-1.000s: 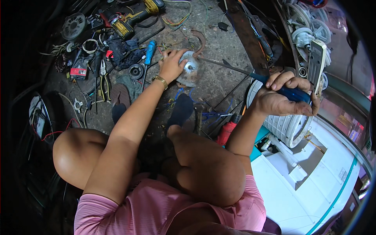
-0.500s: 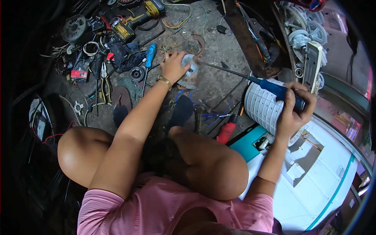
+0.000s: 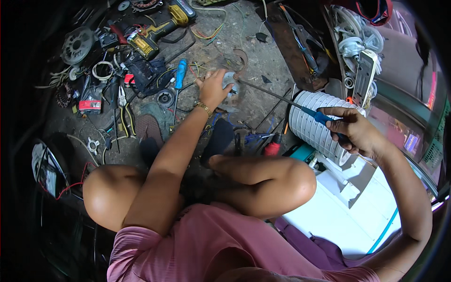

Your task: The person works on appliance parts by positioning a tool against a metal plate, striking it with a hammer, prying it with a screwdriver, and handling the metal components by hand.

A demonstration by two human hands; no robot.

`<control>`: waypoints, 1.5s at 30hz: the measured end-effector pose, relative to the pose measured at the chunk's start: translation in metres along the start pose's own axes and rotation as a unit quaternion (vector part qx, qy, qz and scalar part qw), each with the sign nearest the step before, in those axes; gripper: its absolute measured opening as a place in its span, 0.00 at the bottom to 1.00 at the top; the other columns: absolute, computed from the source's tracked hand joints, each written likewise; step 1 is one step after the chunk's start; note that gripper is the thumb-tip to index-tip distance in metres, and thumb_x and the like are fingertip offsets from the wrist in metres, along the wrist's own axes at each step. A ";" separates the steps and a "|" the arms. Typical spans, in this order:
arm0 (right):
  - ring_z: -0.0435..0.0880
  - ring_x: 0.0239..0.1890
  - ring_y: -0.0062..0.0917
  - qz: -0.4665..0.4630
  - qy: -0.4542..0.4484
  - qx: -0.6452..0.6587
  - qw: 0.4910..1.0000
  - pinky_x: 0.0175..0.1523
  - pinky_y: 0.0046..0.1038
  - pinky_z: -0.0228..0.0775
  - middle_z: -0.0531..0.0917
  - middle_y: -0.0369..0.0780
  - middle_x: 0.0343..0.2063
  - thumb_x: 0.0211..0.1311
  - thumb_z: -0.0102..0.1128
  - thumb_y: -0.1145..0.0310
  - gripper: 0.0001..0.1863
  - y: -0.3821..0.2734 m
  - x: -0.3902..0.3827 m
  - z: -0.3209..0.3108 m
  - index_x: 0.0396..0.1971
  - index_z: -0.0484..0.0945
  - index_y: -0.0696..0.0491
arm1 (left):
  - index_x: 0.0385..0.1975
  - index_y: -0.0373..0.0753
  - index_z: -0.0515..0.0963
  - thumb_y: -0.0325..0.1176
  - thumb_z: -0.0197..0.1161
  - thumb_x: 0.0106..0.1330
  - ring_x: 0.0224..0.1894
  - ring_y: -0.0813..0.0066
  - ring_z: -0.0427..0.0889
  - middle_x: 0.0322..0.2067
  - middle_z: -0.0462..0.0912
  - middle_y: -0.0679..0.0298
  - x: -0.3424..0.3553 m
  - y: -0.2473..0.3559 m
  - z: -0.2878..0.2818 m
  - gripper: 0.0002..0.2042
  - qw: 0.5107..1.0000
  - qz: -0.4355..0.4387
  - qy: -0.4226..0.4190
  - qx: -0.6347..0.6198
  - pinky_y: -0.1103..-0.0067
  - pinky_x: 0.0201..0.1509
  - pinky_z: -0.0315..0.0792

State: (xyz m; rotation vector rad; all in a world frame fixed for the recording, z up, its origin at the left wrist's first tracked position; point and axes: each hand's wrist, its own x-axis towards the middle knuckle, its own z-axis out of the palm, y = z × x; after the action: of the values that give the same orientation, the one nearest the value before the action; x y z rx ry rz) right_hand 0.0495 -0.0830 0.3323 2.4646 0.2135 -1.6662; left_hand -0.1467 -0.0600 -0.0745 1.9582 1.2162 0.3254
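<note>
My left hand [image 3: 216,90] holds a roundish grey metal part [image 3: 230,81] down on the floor. Its thumb lies on top of the part and the other fingers are at the far left edge. In my right hand [image 3: 354,128] is a long screwdriver [image 3: 272,96] with a blue handle, slanting down to the left. The tip reaches the right edge of the metal part, by a rusty curved strip [image 3: 242,59]; whether it touches or is wedged in, I cannot tell. Motion blurs the part and the strip.
A white ribbed drum [image 3: 312,123] lies under my right hand beside a white appliance panel [image 3: 324,202]. Left of my left hand are a blue-handled screwdriver [image 3: 181,75], pliers [image 3: 126,113] and a yellow cordless drill [image 3: 159,32]. A red-handled tool [image 3: 272,146] lies near my knee.
My right elbow has swung outward, and my right hand has turned over the screwdriver handle and moved slightly lower. The screwdriver still points at the metal part, where my left hand stays.
</note>
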 end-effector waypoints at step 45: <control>0.81 0.40 0.24 -0.475 0.282 -0.764 0.333 0.30 0.23 0.75 0.79 0.35 0.40 0.53 0.59 0.66 0.25 -0.020 0.024 -0.031 0.55 0.81 0.40 | 0.53 0.52 0.77 0.48 0.71 0.59 0.56 0.60 0.75 0.50 0.83 0.69 0.005 -0.011 -0.003 0.22 0.998 0.044 -0.030 -0.019 0.51 0.55 0.59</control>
State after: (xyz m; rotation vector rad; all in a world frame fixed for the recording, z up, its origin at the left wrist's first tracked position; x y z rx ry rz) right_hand 0.0821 -0.0565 0.3202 0.8642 2.2137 0.1634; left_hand -0.1530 -0.0515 -0.0820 1.9784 1.0805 0.3312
